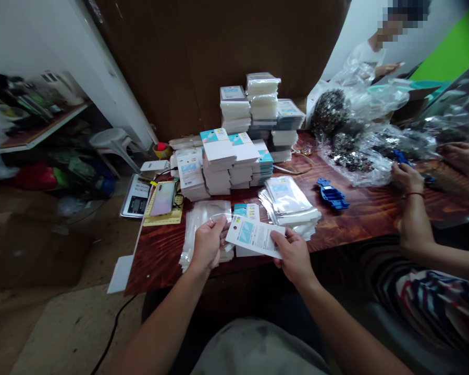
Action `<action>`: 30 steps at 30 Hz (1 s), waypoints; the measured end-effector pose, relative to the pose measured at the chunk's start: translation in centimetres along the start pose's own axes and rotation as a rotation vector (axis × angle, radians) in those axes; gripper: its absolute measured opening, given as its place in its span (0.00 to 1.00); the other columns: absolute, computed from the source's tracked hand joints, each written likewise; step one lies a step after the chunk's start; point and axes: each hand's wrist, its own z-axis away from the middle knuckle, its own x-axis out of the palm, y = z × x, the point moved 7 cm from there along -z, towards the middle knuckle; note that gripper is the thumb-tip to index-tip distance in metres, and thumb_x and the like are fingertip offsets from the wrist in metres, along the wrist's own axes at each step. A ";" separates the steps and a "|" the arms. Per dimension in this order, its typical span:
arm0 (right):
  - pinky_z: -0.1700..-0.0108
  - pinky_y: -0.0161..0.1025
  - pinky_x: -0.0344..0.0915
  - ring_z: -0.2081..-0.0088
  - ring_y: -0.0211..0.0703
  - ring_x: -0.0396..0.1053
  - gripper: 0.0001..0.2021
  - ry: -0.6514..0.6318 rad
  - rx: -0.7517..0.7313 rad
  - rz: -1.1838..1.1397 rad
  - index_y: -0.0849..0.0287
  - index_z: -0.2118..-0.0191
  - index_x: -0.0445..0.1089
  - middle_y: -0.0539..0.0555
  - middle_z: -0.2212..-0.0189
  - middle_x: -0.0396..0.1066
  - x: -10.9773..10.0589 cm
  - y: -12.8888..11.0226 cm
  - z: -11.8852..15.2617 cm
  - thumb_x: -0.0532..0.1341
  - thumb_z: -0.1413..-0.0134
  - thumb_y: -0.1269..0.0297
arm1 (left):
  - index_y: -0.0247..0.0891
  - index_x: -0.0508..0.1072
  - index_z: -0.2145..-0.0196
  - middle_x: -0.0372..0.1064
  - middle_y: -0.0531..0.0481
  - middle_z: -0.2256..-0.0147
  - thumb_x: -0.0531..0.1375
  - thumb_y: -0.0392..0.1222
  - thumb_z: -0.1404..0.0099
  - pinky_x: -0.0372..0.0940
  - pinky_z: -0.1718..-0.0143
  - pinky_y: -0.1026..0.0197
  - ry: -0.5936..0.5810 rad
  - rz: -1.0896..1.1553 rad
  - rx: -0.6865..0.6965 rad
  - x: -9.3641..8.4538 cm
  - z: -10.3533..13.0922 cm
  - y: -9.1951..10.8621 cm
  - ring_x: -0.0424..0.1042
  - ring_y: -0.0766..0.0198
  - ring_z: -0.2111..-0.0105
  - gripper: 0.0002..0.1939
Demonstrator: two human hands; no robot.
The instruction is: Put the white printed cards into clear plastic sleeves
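Brown backboard [203, 47], white wall [35, 36], cluttered shelf [42, 127], plastic stool [113, 141].

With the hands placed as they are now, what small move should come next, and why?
Probably slide the white-and-blue printed card leftward into the clear plastic sleeve. The right hand pinches the card's right end, the left hand holds the sleeve's edge, and the card's left end already meets it.

Single view only, from a camera worn on the person's head; it faces forward and down across the near edge of the wooden table [347, 219]; both forearms enter from the bottom of the frame, close to the lens; the stacked packets [234, 156] stand farther off at mid-frame; wide-angle bending shows at the edges; no second view overlaps.
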 end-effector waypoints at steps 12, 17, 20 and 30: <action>0.73 0.34 0.68 0.76 0.37 0.69 0.13 0.060 -0.133 -0.088 0.59 0.67 0.70 0.48 0.74 0.74 1.3 -1.1 -0.4 0.68 0.50 0.55 | 0.32 0.74 0.64 0.78 0.43 0.67 0.69 0.43 0.44 0.74 0.68 0.60 -0.080 0.062 -0.024 0.3 1.8 0.6 0.77 0.61 0.70 0.14; 0.67 0.35 0.69 0.70 0.41 0.71 0.15 -0.025 -0.103 -0.158 0.58 0.60 0.71 0.49 0.70 0.75 4.7 -0.8 -1.0 0.68 0.52 0.57 | 0.29 0.76 0.59 0.78 0.40 0.65 0.69 0.44 0.43 0.75 0.69 0.59 -0.198 0.016 -0.072 1.9 3.1 -0.7 0.78 0.59 0.70 0.17; 0.65 0.38 0.71 0.67 0.45 0.74 0.21 -0.190 0.022 -0.260 0.59 0.54 0.71 0.52 0.65 0.77 7.0 -0.9 -1.1 0.69 0.54 0.57 | 0.29 0.76 0.58 0.79 0.39 0.66 0.68 0.44 0.42 0.75 0.70 0.59 -0.297 -0.037 -0.161 2.4 3.6 -1.2 0.78 0.58 0.72 0.18; 0.81 0.32 0.62 0.81 0.37 0.67 0.17 -0.408 0.102 -0.063 0.59 0.73 0.67 0.49 0.79 0.72 6.3 -0.7 -0.5 0.73 0.56 0.55 | 0.31 0.76 0.58 0.76 0.43 0.70 0.66 0.48 0.40 0.71 0.76 0.63 -0.359 -0.162 -0.112 1.2 3.0 0.5 0.76 0.61 0.75 0.18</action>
